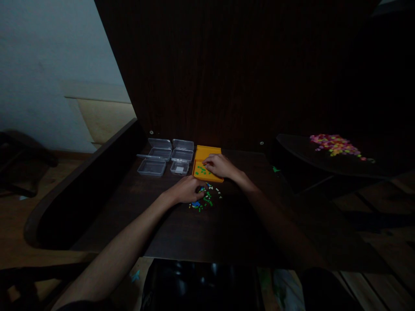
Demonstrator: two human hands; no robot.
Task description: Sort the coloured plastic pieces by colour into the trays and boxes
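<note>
L hand [185,190] is resting near on the bench [181,235], curled fingers touching the loose bead pile [205,199] just to their right, while R hand [221,165] is pressing bent fingers onto the orange tray [209,152] just beyond; can't tell if either's pinching a piece.

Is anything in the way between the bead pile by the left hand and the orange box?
Nothing visible lies between them: the bead pile sits just in front of the orange box. The right hand does cover part of the box.
</note>
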